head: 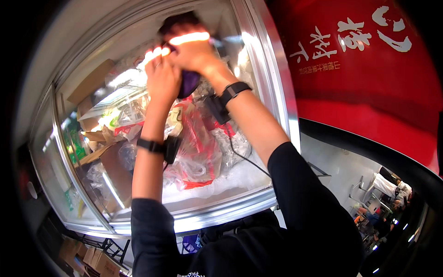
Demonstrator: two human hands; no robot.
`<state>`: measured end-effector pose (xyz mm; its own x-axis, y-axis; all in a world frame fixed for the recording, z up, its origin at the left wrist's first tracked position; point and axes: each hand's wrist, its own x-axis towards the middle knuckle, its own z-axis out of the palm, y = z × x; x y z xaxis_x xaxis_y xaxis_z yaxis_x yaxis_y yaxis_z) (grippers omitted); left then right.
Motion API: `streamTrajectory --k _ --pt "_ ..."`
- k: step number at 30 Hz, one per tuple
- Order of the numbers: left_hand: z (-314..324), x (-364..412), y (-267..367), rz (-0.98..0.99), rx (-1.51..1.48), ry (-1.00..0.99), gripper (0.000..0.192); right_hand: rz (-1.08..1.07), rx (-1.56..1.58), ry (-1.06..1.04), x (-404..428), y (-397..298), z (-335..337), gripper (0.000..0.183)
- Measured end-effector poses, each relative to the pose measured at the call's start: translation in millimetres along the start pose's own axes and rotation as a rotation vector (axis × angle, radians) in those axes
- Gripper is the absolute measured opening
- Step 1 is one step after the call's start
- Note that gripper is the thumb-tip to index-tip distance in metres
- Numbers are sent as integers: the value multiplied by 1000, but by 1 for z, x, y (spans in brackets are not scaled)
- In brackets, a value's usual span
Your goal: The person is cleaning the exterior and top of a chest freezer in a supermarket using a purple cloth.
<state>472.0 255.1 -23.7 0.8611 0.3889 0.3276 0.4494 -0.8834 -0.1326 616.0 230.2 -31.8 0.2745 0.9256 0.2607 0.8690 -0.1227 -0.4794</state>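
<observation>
A dark purple cloth (189, 85) is bunched under both of my hands, over the far part of a chest freezer's glass lid (214, 199). My right hand (193, 53) presses on the cloth, its fingers blurred and lit by a bright strip of light. Just left of it, my left hand (162, 78) lies with its fingertips at the cloth's edge; its grip is partly hidden by glare. Below the glass are clear and red plastic bags (197, 145), silvery wrapped packs (230, 142) and a cardboard box (117, 173).
The freezer's metal frame (280, 86) borders the glass. To the right stands a red panel (346, 76) bearing writing. Cardboard boxes (100, 259) sit at lower left, and people (391, 190) are far off at right. A black cable (247, 159) hangs near my right arm.
</observation>
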Motion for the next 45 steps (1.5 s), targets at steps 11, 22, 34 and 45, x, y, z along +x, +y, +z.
streamTrajectory --k 11,22,34,45 --pt "-69 -127 87 -101 -331 -250 43 215 -120 -62 -192 -87 -45 65" --pt "-10 3 122 71 -535 52 52 371 -341 129 -155 25 -79 67" --pt "-30 -29 110 47 -452 -99 61 455 -313 135 -167 -2 -68 71" --pt "-4 26 55 173 -492 64 51 426 -411 231 -13 84 -45 82"
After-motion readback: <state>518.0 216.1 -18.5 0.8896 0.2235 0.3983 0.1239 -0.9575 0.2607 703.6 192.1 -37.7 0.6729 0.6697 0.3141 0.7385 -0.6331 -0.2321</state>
